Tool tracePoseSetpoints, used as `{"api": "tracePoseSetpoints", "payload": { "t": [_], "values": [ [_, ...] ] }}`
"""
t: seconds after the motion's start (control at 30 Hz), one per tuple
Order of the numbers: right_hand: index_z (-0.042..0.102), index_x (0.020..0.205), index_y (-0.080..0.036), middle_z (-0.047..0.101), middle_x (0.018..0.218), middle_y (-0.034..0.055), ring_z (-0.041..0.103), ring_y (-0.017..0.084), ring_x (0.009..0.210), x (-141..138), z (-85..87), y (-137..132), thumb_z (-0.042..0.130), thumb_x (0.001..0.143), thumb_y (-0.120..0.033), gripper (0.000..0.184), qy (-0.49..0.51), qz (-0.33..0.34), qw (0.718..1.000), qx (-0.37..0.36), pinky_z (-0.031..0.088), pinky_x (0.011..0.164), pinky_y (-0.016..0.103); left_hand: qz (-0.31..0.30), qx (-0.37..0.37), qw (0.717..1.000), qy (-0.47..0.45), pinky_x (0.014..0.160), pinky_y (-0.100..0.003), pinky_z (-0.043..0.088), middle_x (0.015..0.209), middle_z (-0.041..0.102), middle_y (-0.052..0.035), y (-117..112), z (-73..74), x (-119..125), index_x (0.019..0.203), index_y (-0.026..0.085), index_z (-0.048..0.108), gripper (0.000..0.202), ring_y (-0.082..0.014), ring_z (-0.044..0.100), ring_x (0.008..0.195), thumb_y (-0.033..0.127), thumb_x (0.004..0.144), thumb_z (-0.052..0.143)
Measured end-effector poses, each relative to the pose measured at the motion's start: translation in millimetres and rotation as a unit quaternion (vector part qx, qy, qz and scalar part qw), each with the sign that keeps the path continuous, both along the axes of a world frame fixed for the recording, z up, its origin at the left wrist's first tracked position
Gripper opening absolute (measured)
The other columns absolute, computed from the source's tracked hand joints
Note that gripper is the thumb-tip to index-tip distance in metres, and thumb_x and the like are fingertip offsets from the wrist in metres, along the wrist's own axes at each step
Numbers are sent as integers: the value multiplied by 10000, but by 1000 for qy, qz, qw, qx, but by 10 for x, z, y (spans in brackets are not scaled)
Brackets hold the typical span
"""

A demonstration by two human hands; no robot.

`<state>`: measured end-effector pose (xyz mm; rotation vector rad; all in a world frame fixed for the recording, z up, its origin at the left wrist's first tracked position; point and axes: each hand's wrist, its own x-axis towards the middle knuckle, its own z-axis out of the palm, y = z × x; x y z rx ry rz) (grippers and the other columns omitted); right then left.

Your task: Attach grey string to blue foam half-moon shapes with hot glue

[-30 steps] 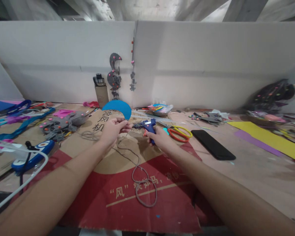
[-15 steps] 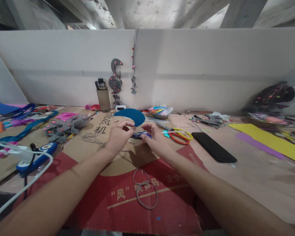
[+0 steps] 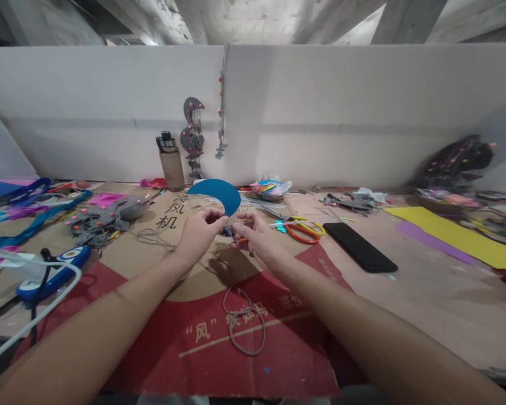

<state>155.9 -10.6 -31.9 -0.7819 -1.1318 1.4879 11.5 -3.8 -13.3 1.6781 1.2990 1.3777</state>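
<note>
My left hand [image 3: 202,233] is closed, thumb and index fingertips pinched together. What it pinches is too small to make out. Just behind those fingertips is the lower tip of a blue crescent-shaped piece [image 3: 219,192]; I cannot tell whether they touch. Facing it, my right hand [image 3: 255,233] has its fingers curled with thumb and index close together, on something I cannot make out. A small dark blue item [image 3: 227,230] shows between the hands, partly hidden. Below them, a looped grey cord [image 3: 247,333] lies on the red and brown cardboard [image 3: 219,374].
Scissors [image 3: 303,229] with yellow and orange handles and a black phone [image 3: 358,247] lie to the right. A bottle [image 3: 171,166] stands by the white partition [image 3: 341,112]. At left are grey felt pieces [image 3: 109,216] and a blue power strip [image 3: 53,281] with a white cable.
The right fingers have drawn in closer to the left ones, covering more of the dark blue item. The whole view has shifted slightly, so things appear further left.
</note>
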Motion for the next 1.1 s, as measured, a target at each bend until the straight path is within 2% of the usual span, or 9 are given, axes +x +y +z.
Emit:
{"api": "tracePoseSetpoints", "payload": {
  "t": [0.13, 0.23, 0.3, 0.37, 0.47, 0.57, 0.77, 0.97, 1.1],
  "values": [
    [449, 947, -222, 594, 842, -13, 581, 113, 786, -61, -26, 22, 709, 648, -327, 410, 16, -9, 999, 26, 470, 716, 266, 16, 38, 999, 35, 641, -237, 409, 721, 654, -20, -21, 14, 23, 749, 173, 661, 144, -144, 558, 667, 300, 685, 638],
    [444, 912, -228, 609, 854, -22, 594, 108, 789, -100, -37, 26, 735, 615, -313, 425, 60, 22, 997, 53, 468, 759, 273, 30, 38, 998, 40, 581, -232, 391, 672, 643, -3, -41, 18, 36, 780, 184, 677, 151, -135, 534, 602, 277, 664, 650],
    [437, 893, -233, 588, 765, -49, 568, 92, 656, -106, -28, 17, 736, 614, -329, 420, 70, 47, 995, 44, 481, 687, 276, 32, 34, 998, 41, 551, -230, 379, 645, 633, 5, -49, 12, 40, 793, 190, 682, 156, -129, 520, 571, 270, 662, 651],
    [438, 883, -236, 510, 639, -87, 460, 63, 503, -96, -9, 6, 724, 630, -347, 398, 64, 52, 996, 21, 451, 548, 239, 24, 38, 998, 34, 565, -227, 389, 673, 644, -1, -50, 4, 41, 777, 188, 677, 146, -131, 536, 599, 280, 667, 650],
    [446, 858, -227, 396, 564, -108, 320, 38, 436, -71, 20, 6, 701, 651, -352, 351, 43, 25, 999, -6, 286, 407, 161, 7, 31, 999, 11, 560, -223, 397, 695, 644, -9, -48, -2, 46, 757, 174, 660, 158, -121, 535, 590, 312, 681, 651],
    [467, 826, -207, 425, 618, -82, 324, 34, 460, -51, 25, 26, 676, 671, -358, 300, 4, -17, 1000, 0, 218, 392, 158, -16, -5, 1000, -16, 504, -225, 397, 643, 610, -2, -46, -3, 56, 781, 157, 644, 193, -102, 495, 512, 332, 700, 643],
    [501, 755, -192, 483, 686, -43, 365, 50, 512, -25, 0, 45, 643, 691, -372, 238, -37, -60, 997, 32, 244, 417, 181, -49, -40, 995, -77, 564, -264, 489, 690, 625, -34, -26, -26, 64, 814, 127, 644, 253, -127, 567, 584, 347, 693, 668],
    [516, 733, -192, 475, 641, -47, 346, 49, 482, -3, 16, 35, 661, 671, -401, 262, -50, -81, 995, 37, 242, 416, 193, -75, -49, 988, -125, 565, -253, 477, 705, 626, -39, 9, -79, 62, 793, 121, 643, 249, -113, 560, 582, 338, 680, 688],
    [519, 726, -193, 482, 639, -49, 356, 53, 490, 2, 22, 35, 660, 663, -402, 260, -65, -88, 993, 36, 239, 416, 192, -84, -74, 980, -167, 559, -239, 456, 692, 610, -26, 2, -65, 84, 770, 113, 635, 234, -99, 547, 578, 305, 659, 707]
  ]
}}
